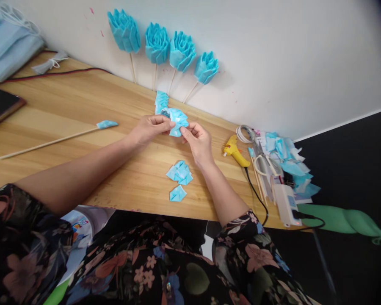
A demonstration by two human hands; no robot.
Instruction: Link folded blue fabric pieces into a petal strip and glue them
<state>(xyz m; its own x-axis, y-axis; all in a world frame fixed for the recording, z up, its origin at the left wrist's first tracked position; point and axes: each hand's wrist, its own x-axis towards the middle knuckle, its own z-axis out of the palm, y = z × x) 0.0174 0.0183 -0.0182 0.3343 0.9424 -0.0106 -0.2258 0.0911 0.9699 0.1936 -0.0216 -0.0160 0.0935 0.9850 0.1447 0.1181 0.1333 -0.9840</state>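
Observation:
My left hand (149,129) and my right hand (197,140) meet over the wooden table (82,110), both pinched on a bunch of folded light-blue pieces (178,120). A strip of more blue folded pieces (161,101) lies just behind them. A small pile of blue folded pieces (179,173) and a single one (178,193) lie on the table under my right wrist. A wooden stick with a blue tip (55,139) lies to the left of my left hand.
Several finished blue flowers on sticks (157,44) lean on the white wall. At the right are a yellow glue gun (235,151), scissors (262,163), a white power strip (287,203) and blue scraps (292,163). A dark tablet (0,106) and stacked blue masks (9,46) lie far left.

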